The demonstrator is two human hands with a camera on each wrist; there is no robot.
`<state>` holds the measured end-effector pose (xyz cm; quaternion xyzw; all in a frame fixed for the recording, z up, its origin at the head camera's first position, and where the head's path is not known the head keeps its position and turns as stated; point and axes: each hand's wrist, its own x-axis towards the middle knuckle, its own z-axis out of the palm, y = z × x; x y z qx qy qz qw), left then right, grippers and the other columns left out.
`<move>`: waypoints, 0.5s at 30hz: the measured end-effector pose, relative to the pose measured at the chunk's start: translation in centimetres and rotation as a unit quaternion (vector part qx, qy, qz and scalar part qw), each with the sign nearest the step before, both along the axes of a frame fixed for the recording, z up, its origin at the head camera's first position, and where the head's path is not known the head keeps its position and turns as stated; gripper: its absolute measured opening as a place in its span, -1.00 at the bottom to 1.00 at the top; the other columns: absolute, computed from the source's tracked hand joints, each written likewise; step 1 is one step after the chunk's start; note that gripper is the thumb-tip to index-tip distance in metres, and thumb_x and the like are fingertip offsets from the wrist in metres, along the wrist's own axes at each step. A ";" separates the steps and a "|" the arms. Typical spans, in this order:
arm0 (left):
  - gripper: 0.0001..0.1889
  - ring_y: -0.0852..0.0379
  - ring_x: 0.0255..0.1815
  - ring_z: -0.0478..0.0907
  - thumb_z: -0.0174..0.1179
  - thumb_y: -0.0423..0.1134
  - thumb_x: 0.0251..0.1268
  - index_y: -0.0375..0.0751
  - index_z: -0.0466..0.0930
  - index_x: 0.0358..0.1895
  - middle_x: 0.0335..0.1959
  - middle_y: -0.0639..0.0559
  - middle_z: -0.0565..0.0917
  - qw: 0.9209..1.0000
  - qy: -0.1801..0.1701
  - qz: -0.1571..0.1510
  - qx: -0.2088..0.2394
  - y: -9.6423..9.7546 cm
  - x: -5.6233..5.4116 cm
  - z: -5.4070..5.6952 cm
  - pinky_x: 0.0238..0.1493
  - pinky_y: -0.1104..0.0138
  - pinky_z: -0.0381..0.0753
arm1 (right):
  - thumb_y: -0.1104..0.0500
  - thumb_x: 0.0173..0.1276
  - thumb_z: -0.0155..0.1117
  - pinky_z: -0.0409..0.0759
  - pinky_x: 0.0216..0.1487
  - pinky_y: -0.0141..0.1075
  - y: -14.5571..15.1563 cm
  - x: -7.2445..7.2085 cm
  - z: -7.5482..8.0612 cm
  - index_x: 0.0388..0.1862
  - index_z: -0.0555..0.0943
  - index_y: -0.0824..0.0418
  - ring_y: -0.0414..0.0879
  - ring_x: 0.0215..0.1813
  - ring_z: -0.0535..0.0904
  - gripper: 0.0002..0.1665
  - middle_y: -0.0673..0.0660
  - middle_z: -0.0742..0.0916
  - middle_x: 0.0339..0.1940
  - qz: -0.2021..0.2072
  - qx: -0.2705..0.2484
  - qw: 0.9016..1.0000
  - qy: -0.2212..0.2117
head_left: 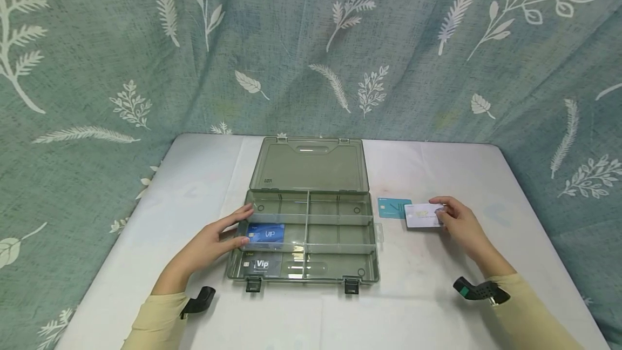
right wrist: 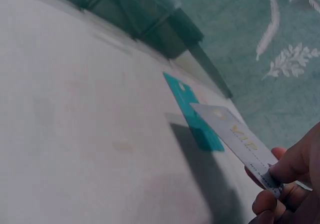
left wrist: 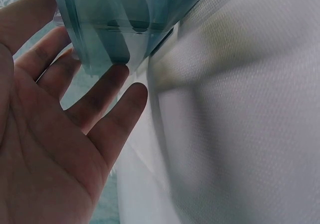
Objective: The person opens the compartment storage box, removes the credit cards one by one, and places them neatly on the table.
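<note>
My left hand (head_left: 206,247) rests at the left side of a translucent grey-green compartment box (head_left: 340,278), thumb and forefinger tips over its rim. In the left wrist view the other fingers (left wrist: 107,91) spread loosely along the outer wall. To the right of the box, my right hand (head_left: 461,228) pinches a white VIP card (head_left: 420,216) by its right end, the card tilted above the table in the right wrist view. A teal card (head_left: 391,208) lies flat on the cloth, partly overlapped by the white one. Inside the box are a blue VIP card (head_left: 272,233) and a dark Vip card (head_left: 269,264).
The box's lid (head_left: 311,166) lies opened back toward the curtain (head_left: 291,53). Two black latches (head_left: 351,285) stick out at the box's front. Clear dividers (head_left: 340,219) part it into several compartments. White cloth (head_left: 320,317) covers the table.
</note>
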<state>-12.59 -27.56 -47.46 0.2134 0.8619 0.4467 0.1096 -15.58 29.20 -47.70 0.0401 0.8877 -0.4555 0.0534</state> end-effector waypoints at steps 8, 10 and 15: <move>-0.29 -0.27 0.60 0.05 0.29 -0.15 0.44 -0.25 0.26 0.55 0.65 -0.15 0.08 1.000 0.002 0.004 -0.005 0.0 0.0 0.0 0.49 -0.13 0.26 | 0.29 0.61 -0.06 0.42 -0.43 -0.38 1.3 -1.1 -1.1 0.38 0.45 0.30 -0.07 -0.31 0.38 -0.57 0.15 0.44 -0.26 -0.032 0.019 0.999 -0.005; -0.30 -0.27 0.60 0.05 0.29 -0.16 0.44 -0.25 0.26 0.55 0.65 -0.15 0.08 1.000 0.003 0.004 -0.005 0.0 0.0 -0.1 0.49 -0.13 0.26 | 0.29 0.60 -0.07 0.42 -0.43 -0.38 1.5 -1.3 -1.2 0.38 0.45 0.30 -0.07 -0.30 0.38 -0.56 0.15 0.44 -0.26 -0.038 0.019 0.999 -0.006; -0.30 -0.26 0.60 0.05 0.29 -0.16 0.44 -0.25 0.26 0.55 0.64 -0.15 0.09 1.000 0.003 0.005 -0.004 0.0 0.0 -0.1 0.49 -0.12 0.26 | 0.29 0.59 -0.08 0.40 -0.44 -0.37 1.8 -1.7 -1.6 0.38 0.46 0.31 -0.07 -0.31 0.38 -0.56 0.15 0.44 -0.28 -0.050 0.021 0.999 0.004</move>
